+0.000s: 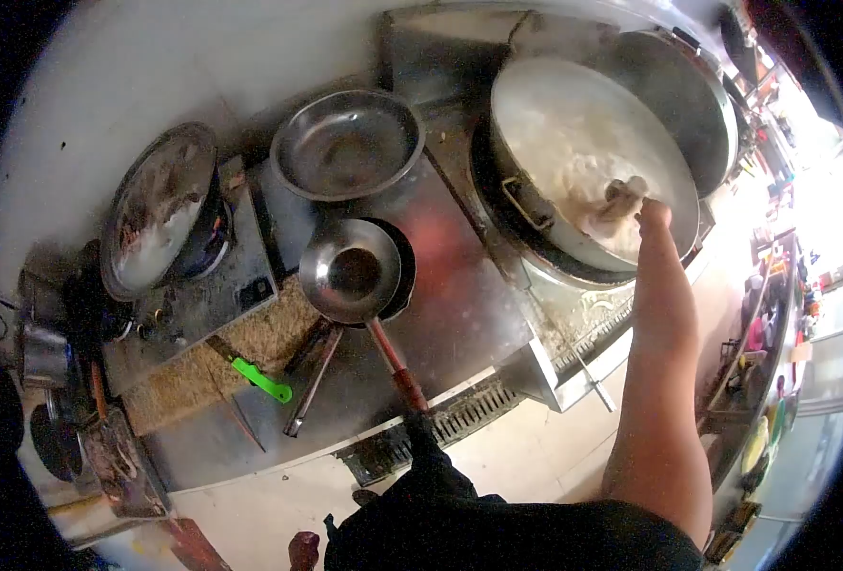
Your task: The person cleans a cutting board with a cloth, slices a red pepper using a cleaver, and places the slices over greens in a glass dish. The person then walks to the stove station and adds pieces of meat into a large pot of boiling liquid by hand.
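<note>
My right arm reaches over a large round pot [518,143] of pale, cloudy, churning liquid at the upper right. At its end my right hand [654,215] is closed, just above the liquid near the pot's near right side. A brownish-grey lump [621,195] shows beside the fingers. Whether it is in the hand or in the liquid, and what it is, I cannot make out. A small dark reddish shape [304,550] at the bottom edge may be my left hand in shadow; its fingers do not show clearly.
On the steel counter [469,333] stand a metal bowl [345,143] and a small red-handled pan [326,262]. A green-handled knife [261,379] lies by a wooden board [164,385]. A wok [155,214] sits left; another large pot [678,105] stands behind the first.
</note>
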`<act>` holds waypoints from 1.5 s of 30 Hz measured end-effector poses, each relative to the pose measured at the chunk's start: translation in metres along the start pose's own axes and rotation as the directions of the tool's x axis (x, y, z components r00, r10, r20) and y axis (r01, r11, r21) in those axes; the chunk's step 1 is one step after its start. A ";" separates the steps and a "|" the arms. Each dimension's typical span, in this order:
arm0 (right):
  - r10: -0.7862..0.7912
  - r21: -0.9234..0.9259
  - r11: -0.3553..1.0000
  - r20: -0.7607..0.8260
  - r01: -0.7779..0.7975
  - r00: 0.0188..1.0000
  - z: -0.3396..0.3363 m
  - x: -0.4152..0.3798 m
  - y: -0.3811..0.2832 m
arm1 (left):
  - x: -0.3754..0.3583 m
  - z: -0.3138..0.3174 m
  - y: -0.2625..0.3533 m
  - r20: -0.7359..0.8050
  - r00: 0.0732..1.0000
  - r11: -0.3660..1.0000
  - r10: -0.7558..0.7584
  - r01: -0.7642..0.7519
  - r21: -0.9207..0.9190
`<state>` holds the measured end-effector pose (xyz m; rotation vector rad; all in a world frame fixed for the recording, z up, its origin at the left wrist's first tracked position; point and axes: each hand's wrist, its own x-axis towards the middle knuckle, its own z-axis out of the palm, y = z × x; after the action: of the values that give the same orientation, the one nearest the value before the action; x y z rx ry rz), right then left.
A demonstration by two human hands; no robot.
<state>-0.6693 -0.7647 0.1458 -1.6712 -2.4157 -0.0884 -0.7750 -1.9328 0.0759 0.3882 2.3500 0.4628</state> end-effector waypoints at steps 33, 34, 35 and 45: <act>-0.928 0.830 0.053 -0.163 0.555 0.334 -0.341 -0.792 -0.619 | -0.063 0.018 -0.404 -0.159 0.914 0.914 -0.373 0.332 -0.234; -0.972 0.812 0.008 -0.130 0.584 0.194 -0.337 -0.816 -0.638 | -0.071 0.007 -0.410 -0.142 0.895 0.897 -0.424 0.393 -0.200; -0.986 0.780 -0.030 -0.126 0.626 0.109 -0.328 -0.837 -0.655 | -0.085 -0.008 -0.410 -0.131 0.870 0.875 -0.476 0.454 -0.166; -0.924 0.824 -0.075 0.154 0.561 -0.350 -0.255 -0.947 -0.767 | -0.137 0.027 -0.382 -0.212 0.945 0.968 -0.250 0.241 -0.069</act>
<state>-1.0287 -1.9516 0.2561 1.0223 -3.1729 1.1852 -0.7152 -2.3218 -0.0271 0.0207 2.5542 0.4535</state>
